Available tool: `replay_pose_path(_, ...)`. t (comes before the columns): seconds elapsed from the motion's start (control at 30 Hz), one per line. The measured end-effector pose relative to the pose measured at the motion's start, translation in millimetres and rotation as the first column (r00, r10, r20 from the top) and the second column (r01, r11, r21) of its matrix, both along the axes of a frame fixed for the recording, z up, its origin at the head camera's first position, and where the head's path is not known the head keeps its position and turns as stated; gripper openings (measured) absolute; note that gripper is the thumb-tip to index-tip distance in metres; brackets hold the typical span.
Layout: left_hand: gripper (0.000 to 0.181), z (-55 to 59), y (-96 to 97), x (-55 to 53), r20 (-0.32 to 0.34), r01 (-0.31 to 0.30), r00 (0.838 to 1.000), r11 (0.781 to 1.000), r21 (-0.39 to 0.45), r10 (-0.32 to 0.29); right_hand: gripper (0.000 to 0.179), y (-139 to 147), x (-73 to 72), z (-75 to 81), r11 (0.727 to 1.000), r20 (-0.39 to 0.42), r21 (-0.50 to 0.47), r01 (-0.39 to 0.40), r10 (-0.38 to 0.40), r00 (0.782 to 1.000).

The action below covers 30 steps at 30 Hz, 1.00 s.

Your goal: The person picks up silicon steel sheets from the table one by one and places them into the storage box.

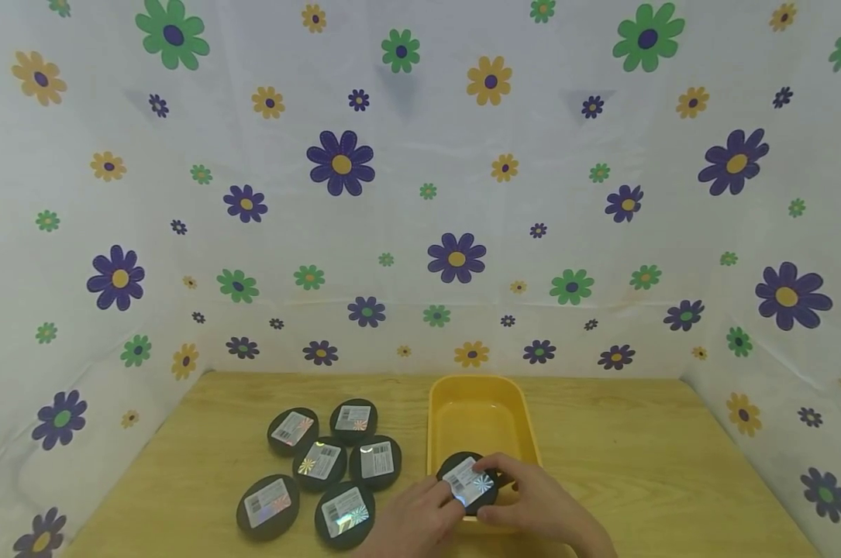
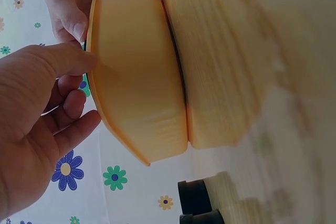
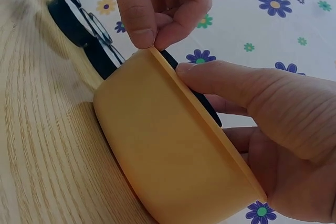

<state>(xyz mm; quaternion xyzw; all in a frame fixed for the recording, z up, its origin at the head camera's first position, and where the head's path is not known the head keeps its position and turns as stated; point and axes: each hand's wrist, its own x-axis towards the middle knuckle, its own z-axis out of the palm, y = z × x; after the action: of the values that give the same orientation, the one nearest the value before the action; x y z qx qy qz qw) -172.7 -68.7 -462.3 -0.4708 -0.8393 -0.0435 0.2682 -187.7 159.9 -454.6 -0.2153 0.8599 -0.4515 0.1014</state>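
A black round container (image 1: 464, 490) with a white barcode label and a shiny sticker is held over the near end of the yellow tray (image 1: 533, 434). My right hand (image 1: 537, 502) grips it from the right, forefinger on its top and thumb at its near edge. From the left, my left hand (image 1: 420, 518) pinches at its edge, close over the tray rim. In the left wrist view, the tray wall (image 2: 134, 77) hides most of the container. Its dark edge (image 3: 207, 109) shows behind the rim in the right wrist view.
Several similar black round containers (image 1: 319, 463) lie label-up on the wooden table (image 1: 204, 434), left of the tray. A white cloth (image 1: 406, 209) printed with flowers stands behind the table and along both sides.
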Motion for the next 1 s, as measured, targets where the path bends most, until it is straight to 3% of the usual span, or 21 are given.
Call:
replay_pose_path(0.27, 0.019, 1.9, -0.5, 0.0, 0.003, -0.013, 1.000, 1.000, -0.021, 0.013, 0.045, -3.2, 2.6, 3.7, 1.000, 0.066, -0.002, 0.014, -0.014, 0.998)
replay_pose_path(0.53, 0.020, 1.5, -0.9, 0.1, -0.001, -0.008, 1.000, 1.000, -0.014, 0.008, 0.047, -4.4, 2.3, 2.3, 0.999, 0.072, 0.023, 0.028, -0.030, 0.997)
replay_pose_path(1.0, 0.016, 8.0, -0.8, 3.2, 0.102, -0.031, 0.994, 0.998, -0.052, 0.036, 0.048, -3.1, 2.1, 0.7, 0.999, 0.051, 0.033, 0.032, -0.034, 0.998)
